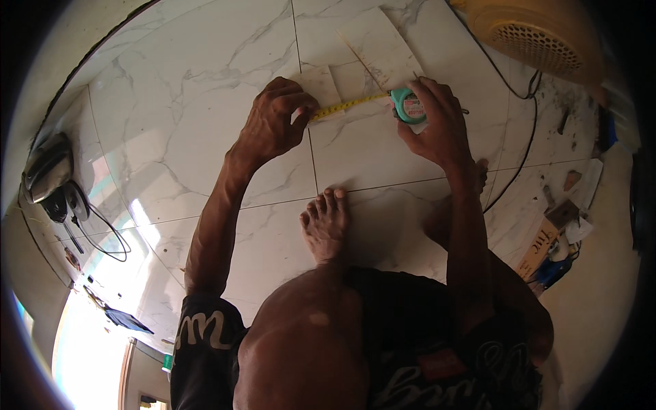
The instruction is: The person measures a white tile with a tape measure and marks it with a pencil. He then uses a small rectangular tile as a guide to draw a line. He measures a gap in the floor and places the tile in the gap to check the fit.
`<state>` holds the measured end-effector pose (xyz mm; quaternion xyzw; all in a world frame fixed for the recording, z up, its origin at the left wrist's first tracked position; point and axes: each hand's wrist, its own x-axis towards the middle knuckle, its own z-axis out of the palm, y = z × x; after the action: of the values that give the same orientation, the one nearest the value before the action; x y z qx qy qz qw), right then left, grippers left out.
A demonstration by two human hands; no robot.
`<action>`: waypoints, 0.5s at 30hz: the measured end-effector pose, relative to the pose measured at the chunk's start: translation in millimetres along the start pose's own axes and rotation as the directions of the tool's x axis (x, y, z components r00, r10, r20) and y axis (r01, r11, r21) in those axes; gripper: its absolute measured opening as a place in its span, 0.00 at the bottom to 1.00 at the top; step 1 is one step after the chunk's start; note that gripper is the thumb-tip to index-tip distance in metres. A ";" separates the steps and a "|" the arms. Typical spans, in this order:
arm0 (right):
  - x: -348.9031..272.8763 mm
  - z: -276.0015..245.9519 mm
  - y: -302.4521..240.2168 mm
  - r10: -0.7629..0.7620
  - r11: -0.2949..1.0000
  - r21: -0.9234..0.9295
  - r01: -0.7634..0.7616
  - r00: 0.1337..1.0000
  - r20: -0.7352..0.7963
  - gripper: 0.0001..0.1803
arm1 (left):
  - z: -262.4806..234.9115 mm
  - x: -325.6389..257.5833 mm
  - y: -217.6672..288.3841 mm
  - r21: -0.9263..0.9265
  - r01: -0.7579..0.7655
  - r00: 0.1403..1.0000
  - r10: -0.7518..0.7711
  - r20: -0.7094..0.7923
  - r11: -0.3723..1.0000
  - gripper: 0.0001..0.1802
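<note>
A teal tape measure sits in my right hand, with the fingers closed around its case. Its yellow blade stretches left across the floor to my left hand, where thumb and fingers pinch the end. A thin dark item shows past the right fingers; its kind is unclear. Beyond the blade lies a flat pale sheet with a brownish line along it. A smaller pale piece lies beside my left hand, partly under the fingers.
The floor has white marbled tiles. A yellow perforated plastic object stands far right, near a black cable. A dark corded device is at the left. Brown cardboard and scraps lie right; my bare foot is below the blade.
</note>
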<state>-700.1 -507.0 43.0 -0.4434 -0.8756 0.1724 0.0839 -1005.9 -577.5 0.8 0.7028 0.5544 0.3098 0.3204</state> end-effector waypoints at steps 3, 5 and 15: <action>0.9 -1.3 0.3 0.050 0.999 -0.007 -0.049 0.996 0.073 0.34 | -3.1 3.5 2.1 0.037 0.009 0.999 -0.010 0.041 0.999 0.09; 0.7 -2.7 2.9 0.073 0.997 0.001 -0.074 0.989 0.127 0.34 | -3.3 4.7 0.3 0.072 0.017 0.997 -0.022 0.072 0.997 0.10; -5.0 4.0 -7.9 0.062 0.992 0.109 -0.062 0.998 0.003 0.33 | -3.3 10.2 -1.6 0.096 0.021 0.995 -0.031 0.096 0.995 0.08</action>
<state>-704.2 -516.3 42.3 -0.4652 -0.8507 0.2224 0.1027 -1007.4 -566.9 2.3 0.7243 0.5613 0.2441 0.3174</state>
